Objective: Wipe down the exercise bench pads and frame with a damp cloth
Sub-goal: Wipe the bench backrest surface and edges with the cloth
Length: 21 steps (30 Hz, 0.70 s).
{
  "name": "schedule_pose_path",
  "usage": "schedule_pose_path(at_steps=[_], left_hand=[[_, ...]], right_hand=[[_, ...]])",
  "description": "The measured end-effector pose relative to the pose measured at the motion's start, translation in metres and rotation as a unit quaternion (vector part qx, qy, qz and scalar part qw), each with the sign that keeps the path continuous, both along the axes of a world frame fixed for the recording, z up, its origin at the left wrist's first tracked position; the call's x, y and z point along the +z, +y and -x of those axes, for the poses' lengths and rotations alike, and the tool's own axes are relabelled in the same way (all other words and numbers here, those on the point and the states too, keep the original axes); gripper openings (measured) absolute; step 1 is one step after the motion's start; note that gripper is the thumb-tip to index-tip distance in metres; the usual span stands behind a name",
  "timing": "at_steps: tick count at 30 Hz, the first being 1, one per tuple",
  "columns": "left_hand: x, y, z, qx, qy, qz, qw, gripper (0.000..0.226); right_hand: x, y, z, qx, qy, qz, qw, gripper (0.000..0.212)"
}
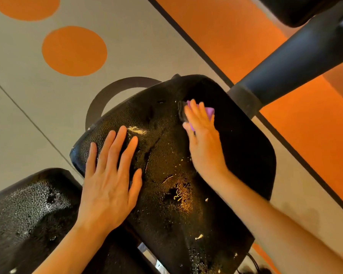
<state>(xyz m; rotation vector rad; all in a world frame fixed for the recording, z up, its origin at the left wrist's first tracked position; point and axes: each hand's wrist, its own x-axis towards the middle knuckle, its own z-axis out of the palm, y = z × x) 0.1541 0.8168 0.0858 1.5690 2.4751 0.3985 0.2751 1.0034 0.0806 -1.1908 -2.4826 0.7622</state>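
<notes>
Our flat left hand (109, 180) steadies the seat pad (236, 147) so our right hand (203, 143), fingers straight, presses the purple cloth (209, 111) across it.

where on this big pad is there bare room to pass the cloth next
Free: the strip of the large pad beyond the right hand toward its right edge, and the wet middle between both forearms. Crowded: the left hand lies flat on the left side, the right hand presses the purple cloth near the top.
</notes>
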Motion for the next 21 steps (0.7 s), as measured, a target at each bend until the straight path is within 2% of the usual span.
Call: schedule_pose_path(at_steps=[1, 4, 6, 9, 11, 12, 14, 16, 17, 18, 20, 21], left_hand=[[0.0, 0.001, 0.0, -0.001, 0.003, 0.001, 1.0, 0.063], [-0.001, 0.001, 0.0, 0.0, 0.003, 0.001, 1.0, 0.063], [-0.002, 0.002, 0.0, -0.003, 0.007, 0.0, 1.0, 0.063], [-0.002, -0.001, 0.0, -0.002, 0.006, -0.003, 1.0, 0.063], [-0.002, 0.0, 0.0, -0.002, 0.008, -0.003, 1.0, 0.063], [-0.002, 0.0, 0.0, -0.003, 0.009, -0.001, 1.0, 0.063], [-0.002, 0.0, 0.0, -0.001, 0.006, -0.003, 1.0, 0.062], [-0.003, 0.001, 0.0, -0.001, 0.011, -0.003, 1.0, 0.062], [-0.003, 0.001, -0.001, -0.003, 0.013, 0.0, 1.0, 0.062], [-0.003, 0.0, -0.001, -0.003, 0.013, 0.001, 1.0, 0.062], [-0.002, 0.0, -0.001, -0.002, 0.012, 0.002, 1.0, 0.063], [-0.002, 0.0, -0.001, -0.002, 0.013, 0.004, 1.0, 0.063]], right_hand=[[0.001, 0.021, 0.006, -0.007, 0.012, -0.008, 1.0, 0.044], [0.002, 0.103, 0.045, -0.148, -0.037, -0.022, 0.988, 0.035], [-0.002, 0.09, 0.058, -0.183, -0.061, -0.052, 0.98, 0.034], [-0.004, 0.017, 0.033, -0.015, -0.005, -0.026, 1.0, 0.041], [-0.004, 0.029, 0.016, 0.04, -0.008, -0.03, 0.999, 0.042], [-0.004, 0.051, 0.018, 0.004, -0.016, -0.033, 0.999, 0.042], [-0.004, 0.099, 0.035, -0.129, -0.043, -0.026, 0.99, 0.036], [-0.002, 0.093, 0.059, -0.206, -0.061, -0.044, 0.976, 0.031], [-0.003, 0.071, 0.067, -0.176, -0.05, -0.068, 0.981, 0.03], [-0.004, 0.045, 0.072, -0.101, -0.036, -0.083, 0.991, 0.031], [-0.007, 0.012, 0.061, 0.048, -0.008, -0.058, 0.997, 0.038], [-0.003, 0.02, 0.053, 0.079, -0.004, -0.043, 0.996, 0.04]])
